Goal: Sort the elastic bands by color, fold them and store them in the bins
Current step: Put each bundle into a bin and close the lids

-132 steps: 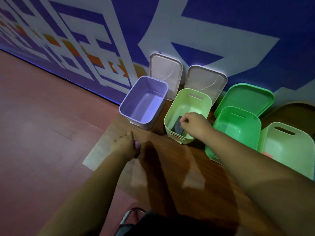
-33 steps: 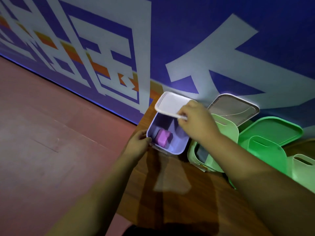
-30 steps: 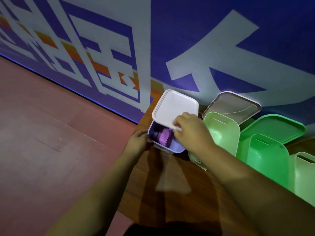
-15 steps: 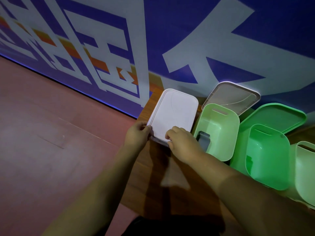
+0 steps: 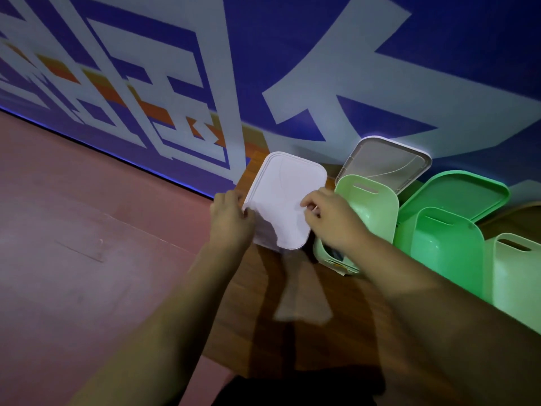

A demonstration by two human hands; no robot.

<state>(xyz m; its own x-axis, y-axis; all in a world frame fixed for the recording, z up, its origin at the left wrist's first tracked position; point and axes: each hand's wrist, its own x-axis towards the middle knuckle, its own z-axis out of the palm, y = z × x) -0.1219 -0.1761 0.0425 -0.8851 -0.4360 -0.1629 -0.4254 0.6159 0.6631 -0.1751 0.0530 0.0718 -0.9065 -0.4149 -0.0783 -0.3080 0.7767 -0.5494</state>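
A white rectangular plastic lid (image 5: 287, 197) lies on a pale plastic bin (image 5: 265, 237) at the 9 o'clock end of a row on the wooden tabletop (image 5: 292, 332). The left hand (image 5: 231, 221) grips the lid's 9 o'clock edge and the right hand (image 5: 330, 218) its 3 o'clock edge. Toward 3 o'clock stand a pale green plastic bin (image 5: 369, 209), a bright green plastic bin (image 5: 445, 250) and a third pale green handled bin (image 5: 515, 273), touching side by side. At their 12 o'clock, a translucent grey plastic lid (image 5: 386, 165) and a green plastic lid (image 5: 456, 194) lean toward the printed wall (image 5: 322, 54).

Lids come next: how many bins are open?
3: light green bin beside the lidded bin, brighter green bin right of it, pale green bin at the right edge. Others may be off-frame.
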